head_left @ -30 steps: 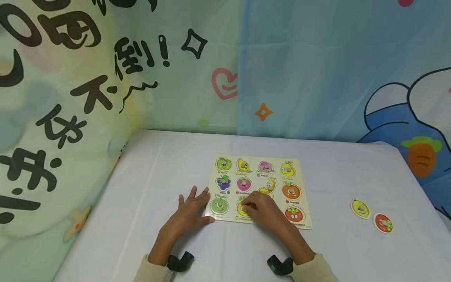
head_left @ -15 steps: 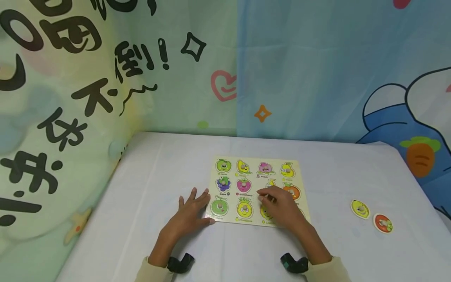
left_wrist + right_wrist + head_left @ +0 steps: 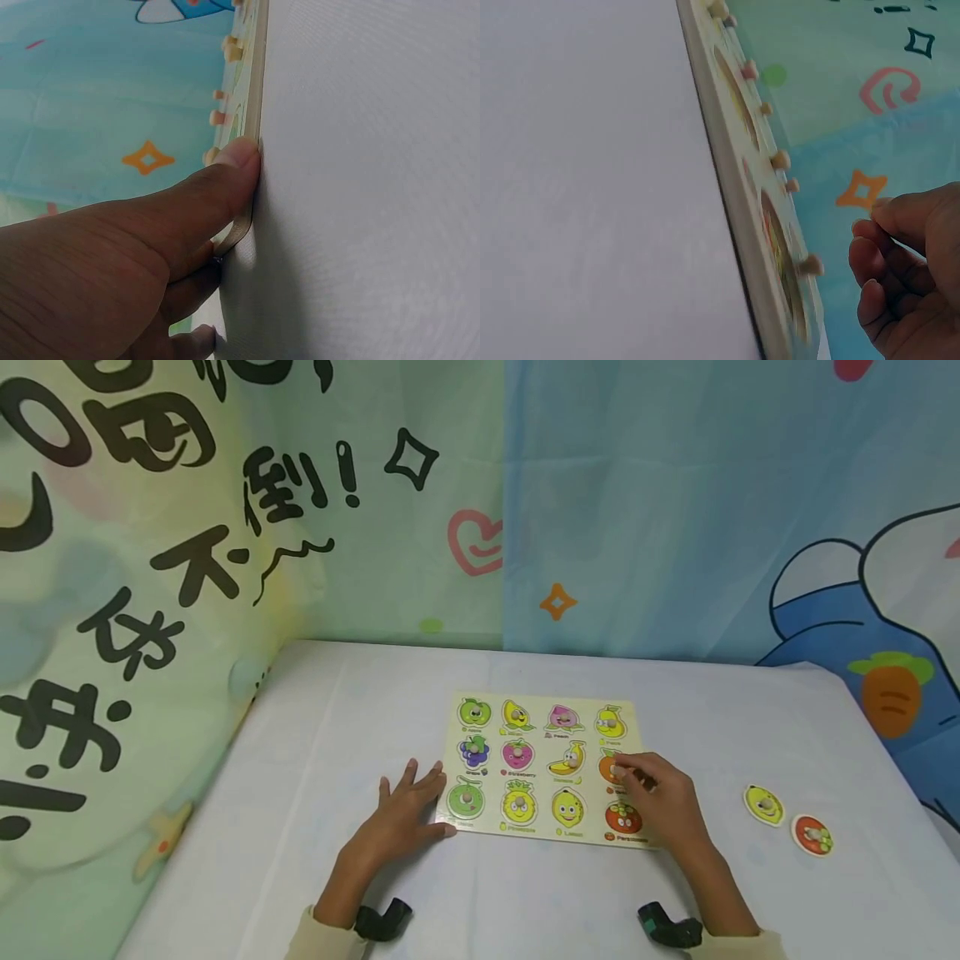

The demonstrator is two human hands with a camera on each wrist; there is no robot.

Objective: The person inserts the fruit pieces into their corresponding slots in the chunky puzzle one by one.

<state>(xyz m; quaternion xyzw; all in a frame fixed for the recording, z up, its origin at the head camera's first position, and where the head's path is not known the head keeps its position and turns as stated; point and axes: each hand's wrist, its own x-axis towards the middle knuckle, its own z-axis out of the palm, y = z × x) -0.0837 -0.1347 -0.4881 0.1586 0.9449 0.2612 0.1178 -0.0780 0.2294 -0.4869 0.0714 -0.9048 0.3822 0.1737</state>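
A wooden knob puzzle board (image 3: 543, 768) with fruit pictures lies on the white table. My left hand (image 3: 405, 810) rests at its left edge, fingers spread and thumb against the near edge; the left wrist view shows the thumb (image 3: 238, 154) touching the rim. Above the board's right side, over the orange piece (image 3: 607, 767), my right hand (image 3: 660, 797) has its thumb and fingertips brought together with nothing seen between them. The lemon hollow (image 3: 567, 808) and persimmon hollow (image 3: 622, 817) show printed fruit without knobs. A pineapple piece (image 3: 520, 803) with a knob sits in its slot.
To the right of the board, a loose lemon piece (image 3: 764, 805) and a loose persimmon piece (image 3: 813, 836) lie on the white tablecloth (image 3: 750, 718). Printed fabric backdrops (image 3: 637, 527) stand behind and to the left of the table.
My right hand has left the pineapple piece and moved right across the board to the orange piece. The pineapple and lemon spots are uncovered. My left hand stays in place.
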